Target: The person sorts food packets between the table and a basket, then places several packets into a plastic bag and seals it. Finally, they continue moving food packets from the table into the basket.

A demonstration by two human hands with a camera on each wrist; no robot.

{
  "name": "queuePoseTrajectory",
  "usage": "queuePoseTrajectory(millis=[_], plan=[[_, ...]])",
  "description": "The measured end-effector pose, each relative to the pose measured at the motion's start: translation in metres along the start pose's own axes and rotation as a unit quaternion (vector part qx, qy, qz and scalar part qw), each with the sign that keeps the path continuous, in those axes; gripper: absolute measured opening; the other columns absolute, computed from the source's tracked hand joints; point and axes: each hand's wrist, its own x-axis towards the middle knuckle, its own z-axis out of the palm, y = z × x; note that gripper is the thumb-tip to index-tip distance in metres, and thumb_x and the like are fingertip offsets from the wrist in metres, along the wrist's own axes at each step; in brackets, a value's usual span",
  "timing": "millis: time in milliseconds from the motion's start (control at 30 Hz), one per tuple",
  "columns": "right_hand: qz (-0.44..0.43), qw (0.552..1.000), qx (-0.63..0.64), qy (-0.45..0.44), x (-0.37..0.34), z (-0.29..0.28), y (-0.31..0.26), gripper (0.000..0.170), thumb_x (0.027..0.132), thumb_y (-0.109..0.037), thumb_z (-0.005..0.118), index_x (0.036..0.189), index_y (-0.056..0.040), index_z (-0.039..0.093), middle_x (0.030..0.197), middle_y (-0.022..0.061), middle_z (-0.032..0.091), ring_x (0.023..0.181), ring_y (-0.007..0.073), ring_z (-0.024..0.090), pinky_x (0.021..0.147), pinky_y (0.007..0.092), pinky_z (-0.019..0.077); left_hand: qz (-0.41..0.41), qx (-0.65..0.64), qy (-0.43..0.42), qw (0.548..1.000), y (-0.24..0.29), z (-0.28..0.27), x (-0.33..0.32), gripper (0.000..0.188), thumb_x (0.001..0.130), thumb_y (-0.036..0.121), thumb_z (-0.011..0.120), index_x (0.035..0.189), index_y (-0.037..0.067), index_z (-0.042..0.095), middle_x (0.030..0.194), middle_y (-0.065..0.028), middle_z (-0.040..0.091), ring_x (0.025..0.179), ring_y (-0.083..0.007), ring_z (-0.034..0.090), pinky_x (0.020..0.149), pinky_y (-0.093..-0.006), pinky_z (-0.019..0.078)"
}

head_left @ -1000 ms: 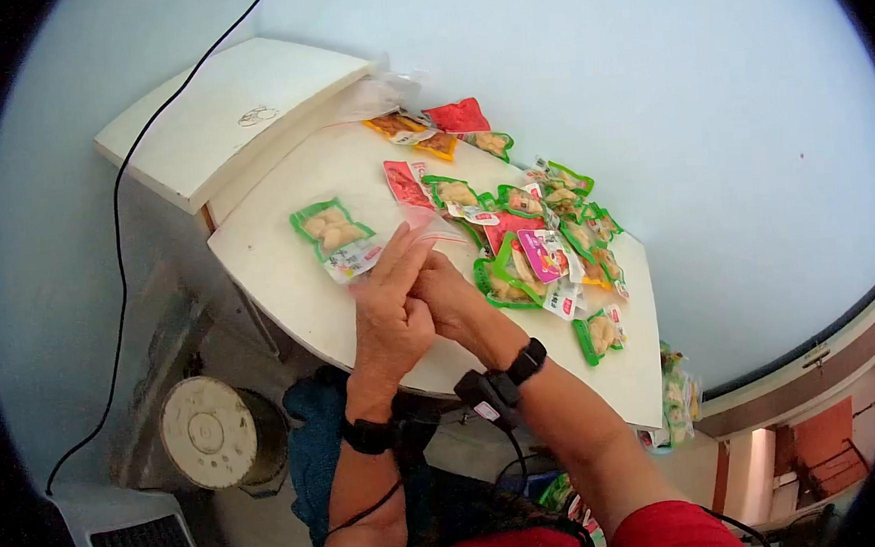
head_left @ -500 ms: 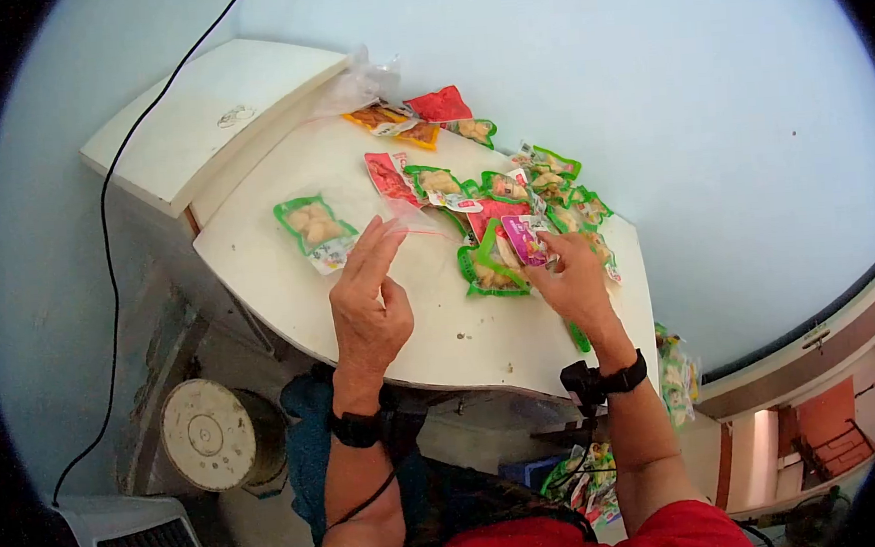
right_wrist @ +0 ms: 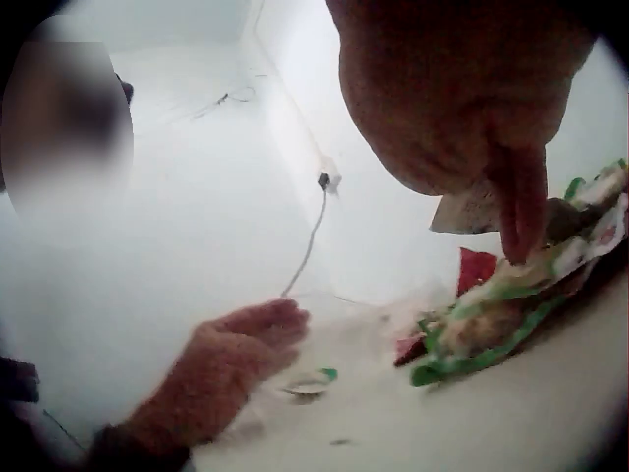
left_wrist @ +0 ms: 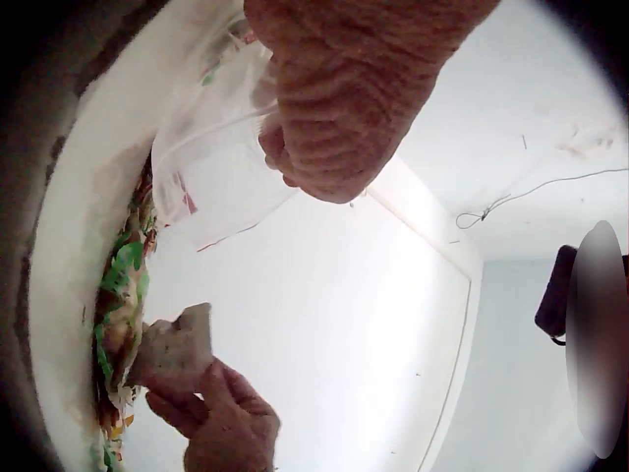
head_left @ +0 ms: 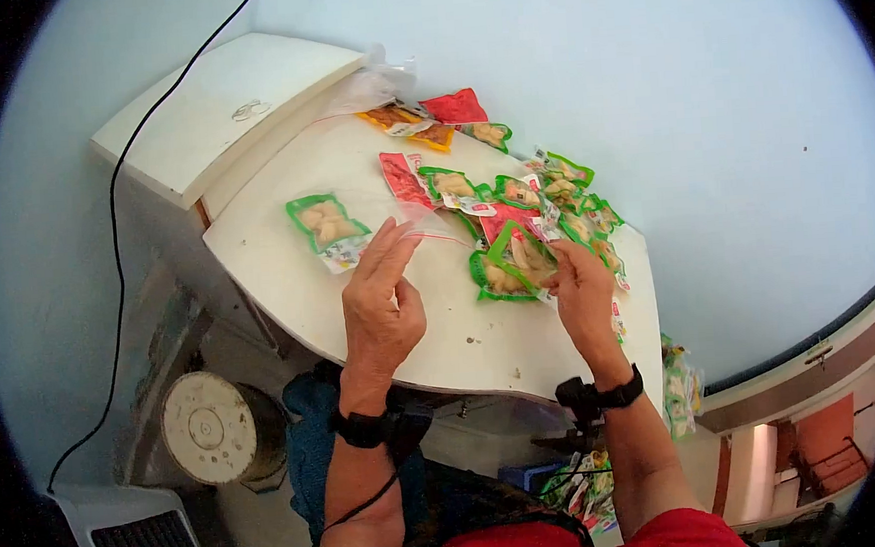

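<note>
My left hand is at the mouth of a clear zip bag, fingers straight and thumb apart. That bag lies over the white table with a green-edged snack packet inside, showing pale pieces through its window. At the near right side of a packet pile, my right hand pinches a small snack packet between thumb and fingers. Its pale side faces the left wrist camera, and in the head view the fingers mostly hide it. Right beside that hand lies a green-edged packet.
More green-edged packets and a red packet spread toward the wall. Farther back are yellow-edged packets and a crumpled clear bag beside a raised white board. A round stool stands left of the table.
My right hand left the left hand's side, moved right to the pile and picked up the purple packet, which no longer shows on top. My left hand stays at the bag's mouth.
</note>
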Motion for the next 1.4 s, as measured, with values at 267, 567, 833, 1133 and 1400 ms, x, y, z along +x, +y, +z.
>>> queuePoseTrajectory(millis=[267,567,833,1133,1400], plan=[[0.054,0.975,0.197,-0.087,-0.049,-0.025,-0.034,0.009,0.087,-0.001,0.066,0.094,0.0031,0.069,0.105,0.0132,0.07,0.095,0.0165,0.066,0.082,0.0301,0.0539,-0.004,0.002,0.004,1.0,0.001,0.0,0.0,0.054,0.069,-0.016,0.046,0.117,0.001,0.063,0.123,-0.0194,0.063,0.125,-0.0364,0.054,0.102,-0.0416,0.045],[0.164,0.962,0.185,-0.116,-0.047,-0.017,-0.03,0.055,0.076,0.005,0.074,0.127,0.0064,0.051,0.107,0.0101,0.064,0.092,0.0132,0.062,0.083,0.0263,0.0524,-0.005,-0.007,0.0,1.0,-0.001,0.001,-0.002,0.057,0.068,-0.017,0.045,0.118,0.002,0.063,0.124,-0.0194,0.062,0.125,-0.036,0.054,0.103,-0.0415,0.0447],[0.296,0.872,0.364,-0.14,-0.05,-0.029,-0.028,0.028,0.082,0.0,0.07,0.109,0.0081,0.065,0.094,0.0092,0.069,0.082,0.0158,0.067,0.076,0.0292,0.0564,0.0,-0.014,-0.017,1.0,-0.002,-0.001,-0.001,0.062,0.064,-0.018,0.041,0.12,0.001,0.062,0.125,-0.0206,0.061,0.128,-0.0367,0.051,0.105,-0.0414,0.0433],[0.329,0.766,0.519,-0.187,-0.049,-0.013,-0.066,0.026,0.092,0.001,0.06,0.117,0.0057,0.059,0.1,0.0111,0.069,0.086,0.0182,0.068,0.08,0.0362,0.0572,0.005,-0.007,-0.027,1.0,0.004,-0.001,0.0,0.065,0.063,-0.019,0.039,0.12,0.002,0.063,0.129,-0.0183,0.059,0.13,-0.0367,0.048,0.106,-0.0413,0.0422],[0.345,0.67,0.629,-0.191,-0.03,0.032,-0.082,0.033,0.096,-0.002,0.055,0.128,0.0027,0.052,0.115,0.0109,0.064,0.102,0.0207,0.064,0.089,0.0374,0.0552,0.035,-0.004,-0.045,0.998,0.002,0.0,0.0,0.057,0.069,-0.014,0.042,0.119,0.004,0.064,0.13,-0.0167,0.059,0.133,-0.0359,0.046,0.113,-0.0485,0.0318]])
